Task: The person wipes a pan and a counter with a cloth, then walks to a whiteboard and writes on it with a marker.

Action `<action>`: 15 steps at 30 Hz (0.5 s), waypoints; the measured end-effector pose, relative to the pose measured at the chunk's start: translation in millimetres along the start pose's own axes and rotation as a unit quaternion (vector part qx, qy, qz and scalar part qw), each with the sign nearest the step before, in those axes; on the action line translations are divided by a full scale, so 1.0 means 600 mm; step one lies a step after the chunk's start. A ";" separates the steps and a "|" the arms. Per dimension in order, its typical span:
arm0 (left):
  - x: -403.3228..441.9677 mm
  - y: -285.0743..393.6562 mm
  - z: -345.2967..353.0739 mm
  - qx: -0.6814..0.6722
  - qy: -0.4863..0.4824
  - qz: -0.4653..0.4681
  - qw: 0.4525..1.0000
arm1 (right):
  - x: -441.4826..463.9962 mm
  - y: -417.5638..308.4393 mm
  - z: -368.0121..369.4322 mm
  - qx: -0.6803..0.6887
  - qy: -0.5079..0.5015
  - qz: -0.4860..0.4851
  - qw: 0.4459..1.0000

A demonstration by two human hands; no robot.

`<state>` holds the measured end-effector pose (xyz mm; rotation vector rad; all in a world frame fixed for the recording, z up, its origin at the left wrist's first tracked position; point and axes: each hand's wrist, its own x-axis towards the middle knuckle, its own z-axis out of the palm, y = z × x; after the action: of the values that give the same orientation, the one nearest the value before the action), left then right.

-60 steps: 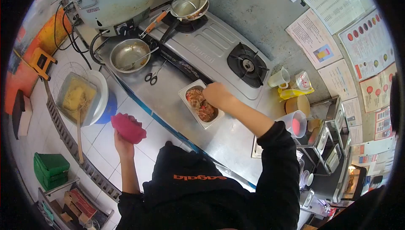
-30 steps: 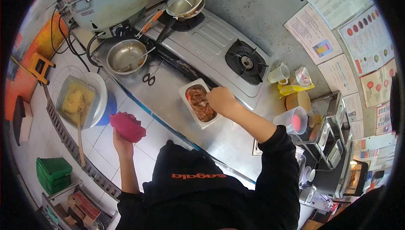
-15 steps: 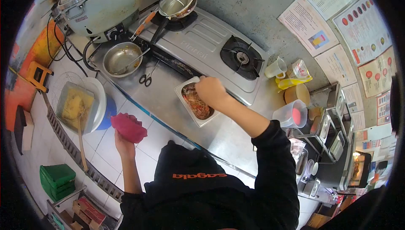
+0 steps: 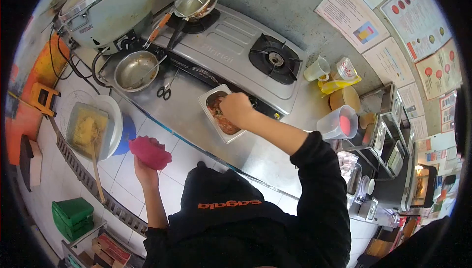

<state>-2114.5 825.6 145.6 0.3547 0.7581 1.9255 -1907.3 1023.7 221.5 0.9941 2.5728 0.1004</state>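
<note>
My left hand (image 4: 144, 169), held out over the floor at the left, is closed on a bunched pink cloth (image 4: 150, 153). Food in a chunky reddish mix (image 4: 227, 124) fills part of a rectangular metal pan (image 4: 236, 138) on the steel counter. Above that pan's far side, my right hand (image 4: 237, 109) is closed, fingers curled downward. Whatever it grips, if anything, is hidden behind the hand.
A gas stove (image 4: 231, 46) backs onto the wall, with a frying pan and strainer (image 4: 196, 2) on its left burner. Scissors (image 4: 165, 91) and a metal bowl (image 4: 133, 87) are on the counter's left. A plastic container (image 4: 330, 124) stands right.
My right hand has shifted slightly over the pan of food, staying closed. The whole view has moved a little; my left hand still holds the pink cloth.
</note>
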 end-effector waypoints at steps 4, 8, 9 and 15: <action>0.001 -0.013 0.001 -0.019 0.002 -0.018 1.000 | 0.030 -0.008 0.058 0.015 -0.021 0.019 0.999; -0.009 -0.014 0.014 0.008 0.001 -0.018 1.000 | 0.020 0.022 0.033 0.040 -0.007 0.019 0.999; -0.011 -0.016 0.029 0.010 0.039 -0.015 0.999 | 0.002 0.014 0.019 0.028 -0.013 0.025 0.999; -0.025 -0.036 0.039 0.005 0.028 -0.041 0.999 | -0.012 -0.022 0.066 0.076 -0.059 0.068 0.993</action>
<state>-2079.8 827.1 150.9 0.2721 0.8065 1.8612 -1896.0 1006.4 184.4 1.1931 2.4319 -0.1158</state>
